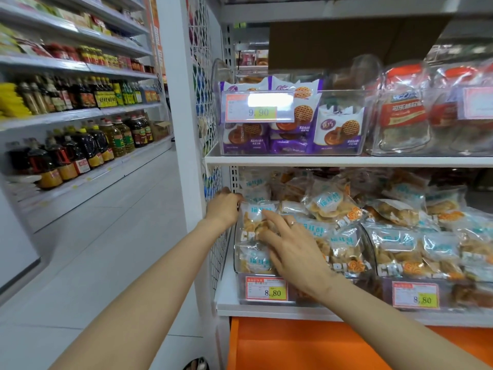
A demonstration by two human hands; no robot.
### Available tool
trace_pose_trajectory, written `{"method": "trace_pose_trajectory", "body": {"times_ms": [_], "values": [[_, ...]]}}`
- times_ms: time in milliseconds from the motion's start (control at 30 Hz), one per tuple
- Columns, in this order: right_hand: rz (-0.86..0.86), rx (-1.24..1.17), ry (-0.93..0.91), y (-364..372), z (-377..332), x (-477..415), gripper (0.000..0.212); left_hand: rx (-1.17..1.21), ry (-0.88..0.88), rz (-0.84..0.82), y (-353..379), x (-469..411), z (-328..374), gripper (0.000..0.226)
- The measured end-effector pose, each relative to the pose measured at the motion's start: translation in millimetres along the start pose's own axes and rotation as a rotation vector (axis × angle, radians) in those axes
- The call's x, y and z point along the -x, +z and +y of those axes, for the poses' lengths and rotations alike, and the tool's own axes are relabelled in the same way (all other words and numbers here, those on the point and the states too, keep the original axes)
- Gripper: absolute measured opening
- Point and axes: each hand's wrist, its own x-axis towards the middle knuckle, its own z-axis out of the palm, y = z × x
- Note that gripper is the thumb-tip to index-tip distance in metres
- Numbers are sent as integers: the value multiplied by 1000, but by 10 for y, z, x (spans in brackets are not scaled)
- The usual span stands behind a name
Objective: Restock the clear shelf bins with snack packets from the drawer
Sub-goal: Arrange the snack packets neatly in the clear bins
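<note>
Snack packet [256, 212] (blue-labelled) lies under right hand [294, 248], beside left hand [223, 206].

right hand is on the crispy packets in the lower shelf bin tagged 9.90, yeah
Not quite: the head view shows the right hand on packets in the lower bin with the 8.80 tag; the 9.90 tag is on the upper bin.

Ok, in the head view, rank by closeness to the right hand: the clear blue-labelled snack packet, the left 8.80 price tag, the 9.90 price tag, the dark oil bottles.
1. Clear blue-labelled snack packet: touched by the right hand.
2. Left 8.80 price tag: just below the hand.
3. 9.90 price tag: well above the hand.
4. Dark oil bottles: far to the left.
</note>
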Motion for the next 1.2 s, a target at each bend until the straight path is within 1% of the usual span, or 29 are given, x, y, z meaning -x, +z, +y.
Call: {"method": "trace_pose_trajectory", "body": {"times_ms": [33, 100, 167, 233, 333, 400, 467, 533, 667, 767, 900, 1000, 1067, 1133, 1200], "values": [[16, 3, -1, 4, -2, -26, 29, 53, -21, -17, 12, -24, -10, 41], [21, -1, 33, 12, -22, -104, 45, 158, -64, -34, 11, -56, -13, 35], [-10, 21, 66, 25, -15, -202, 63, 183, -99, -36, 12, -70, -4, 32], [-83, 3, 105, 44, 2, -305, 70, 173, -137, -39, 24, -80, -9, 29], [-46, 97, 81, 50, 23, -336, 61, 183, -159, -66, 30, -84, -6, 31], [-8, 118, 74, 60, 46, -292, 56, 206, -176, -63, 44, -79, 13, 24], [48, 144, 67, 71, 91, -242, 54, 202, -187, -18, 86, -81, 27, 17], [101, 172, 46, 77, 136, -202, 52, 190, -182, 35, 110, -93, 45, 17], [133, 213, 0, 88, 161, -205, 50, 308, -191, 182, 22, -141, 52, 5], [109, 183, -7, 124, 123, -283, 54, 394, -186, 259, -29, -148, 43, 16], [58, 87, 26, 214, 51, -382, 64, 478, -190, 231, -36, -125, 49, 21], [59, -22, 91, 279, 57, -389, 64, 544, -179, 273, -44, -95, 54, 20], [90, -77, 123, 318, 66, -376, 63, 528, -183, 278, -61, -40, 63, 19], [122, -90, 157, 355, 78, -380, 64, 491, -153, 240, -63, 24, 63, 19], [137, -80, 207, 372, 88, -408, 65, 434, -71, 172, -45, 105, 59, 29]]}}
